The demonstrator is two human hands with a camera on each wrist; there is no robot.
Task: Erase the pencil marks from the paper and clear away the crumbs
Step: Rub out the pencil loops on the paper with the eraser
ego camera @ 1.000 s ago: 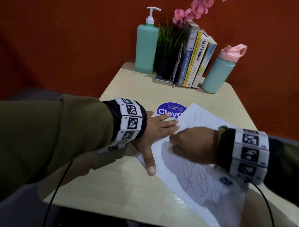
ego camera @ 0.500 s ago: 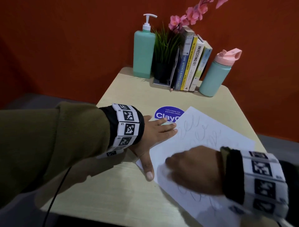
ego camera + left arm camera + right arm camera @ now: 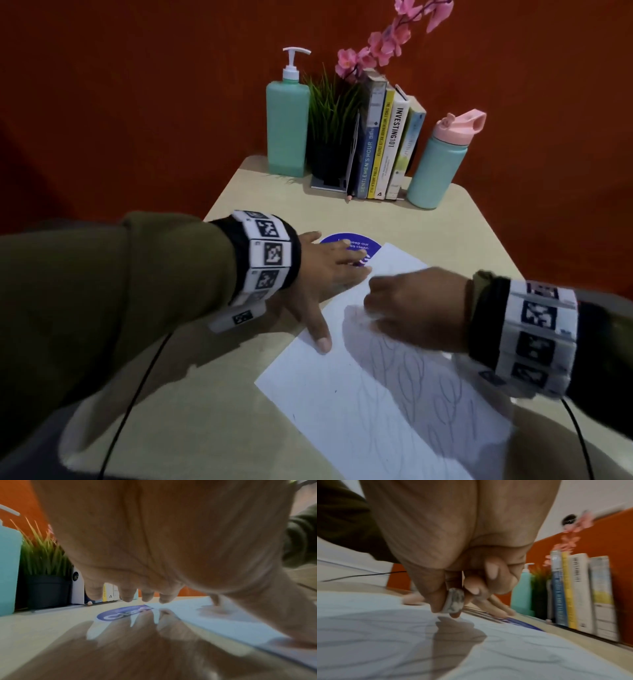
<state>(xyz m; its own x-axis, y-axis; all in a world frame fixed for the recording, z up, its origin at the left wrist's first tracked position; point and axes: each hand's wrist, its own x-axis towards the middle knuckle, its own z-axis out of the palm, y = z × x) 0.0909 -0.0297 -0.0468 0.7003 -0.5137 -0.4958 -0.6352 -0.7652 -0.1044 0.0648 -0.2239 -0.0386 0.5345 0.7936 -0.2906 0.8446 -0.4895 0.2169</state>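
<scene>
A white sheet of paper (image 3: 346, 404) with looping pencil marks (image 3: 421, 380) lies slanted on the beige table (image 3: 191, 407). My left hand (image 3: 329, 274) lies flat with spread fingers, its thumb pressing the paper's left edge and its fingertips at the far corner. My right hand (image 3: 407, 308) is over the paper's upper part. In the right wrist view a smudged white eraser (image 3: 454, 602) is pinched between thumb and fingers of my right hand (image 3: 453, 599), its end on the paper (image 3: 505, 655). The left wrist view shows my left hand (image 3: 154, 595) open over the paper (image 3: 223, 623).
A blue round sticker (image 3: 356, 243) lies under the paper's far corner. At the table's back stand a teal pump bottle (image 3: 287, 126), a potted grass plant (image 3: 330, 137), several upright books (image 3: 387, 144) and a teal flask with a pink lid (image 3: 442, 161). A pencil (image 3: 351, 171) leans by the books.
My right hand slid down the paper toward me, then back up to the upper part, rubbing with the eraser. My left hand stayed pressing the paper's left edge.
</scene>
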